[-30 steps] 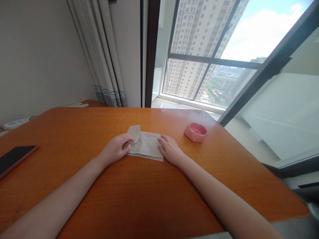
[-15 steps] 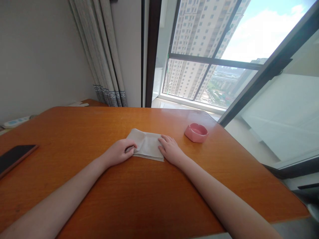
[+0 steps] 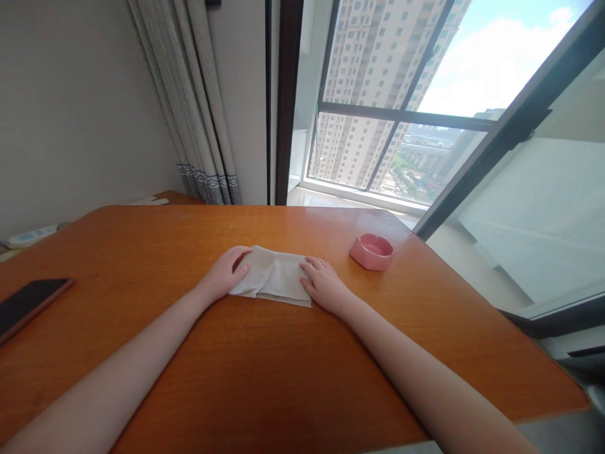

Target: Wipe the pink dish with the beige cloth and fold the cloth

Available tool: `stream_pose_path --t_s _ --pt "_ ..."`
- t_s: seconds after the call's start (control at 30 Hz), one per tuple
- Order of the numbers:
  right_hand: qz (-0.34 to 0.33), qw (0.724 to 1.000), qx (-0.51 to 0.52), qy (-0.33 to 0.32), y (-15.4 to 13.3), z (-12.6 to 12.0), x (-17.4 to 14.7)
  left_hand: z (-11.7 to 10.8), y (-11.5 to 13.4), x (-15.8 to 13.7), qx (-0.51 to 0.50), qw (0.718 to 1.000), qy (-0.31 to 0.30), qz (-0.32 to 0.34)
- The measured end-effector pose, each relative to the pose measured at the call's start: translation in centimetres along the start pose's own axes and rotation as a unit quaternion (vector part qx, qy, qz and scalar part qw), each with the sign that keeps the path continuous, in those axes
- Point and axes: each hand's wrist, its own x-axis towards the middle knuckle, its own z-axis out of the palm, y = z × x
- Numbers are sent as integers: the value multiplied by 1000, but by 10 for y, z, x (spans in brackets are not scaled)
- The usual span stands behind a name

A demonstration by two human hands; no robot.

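A light grey folded cloth (image 3: 278, 275) lies flat on the wooden table (image 3: 265, 372), its layers showing along the near edge. At its left end rests my left hand (image 3: 227, 273), open, with thumb and fingers apart against the cloth's edge. My right hand (image 3: 326, 285) lies open on the opposite end, fingertips on top of the fabric. Beyond the right hand stands a pink angular bowl, perhaps an ashtray (image 3: 372, 252), touched by neither hand.
A dark phone-like slab (image 3: 31, 304) lies at the table's left edge. Behind the table hang grey curtains (image 3: 203, 126), beside a large window (image 3: 397, 113). A white power strip (image 3: 33, 235) sits past the far left edge.
My left hand has let go of the cloth's pinched edge and shifted left and slightly away. The cloth's left end now lies spread flatter. My right hand stays in place.
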Motion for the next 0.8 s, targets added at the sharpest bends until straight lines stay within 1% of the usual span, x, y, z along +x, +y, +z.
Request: stream_pose_path --t_s 0.1,0.2,0.3,0.43,0.53,0.6,0.63,0.7,0.73,0.8 --pt "-28 999 19 6 2 -1 1 6 -3 10 -26 1000 -3 0" --pt "-54 998 38 11 3 -3 1 7 -4 16 -24 1000 -17 5" --pt "-66 997 44 9 3 -4 2 2 -6 14 1 1000 -14 13" --pt "-79 996 42 6 3 -3 1 -8 -3 8 24 1000 -20 -5" --pt "-80 995 54 6 3 -2 3 -15 20 9 -22 999 -33 9" --pt "-85 994 73 9 4 -1 4 -17 45 14 -74 996 -47 32" --pt "-89 992 84 10 5 0 5 -16 58 19 -97 992 -65 45" --pt "-96 990 106 13 7 1 7 -10 80 30 -124 984 -106 73" --pt "-96 989 116 14 8 1 8 -5 87 36 -126 982 -114 84" --pt "-93 986 134 21 9 0 9 9 90 45 -96 983 -114 104"
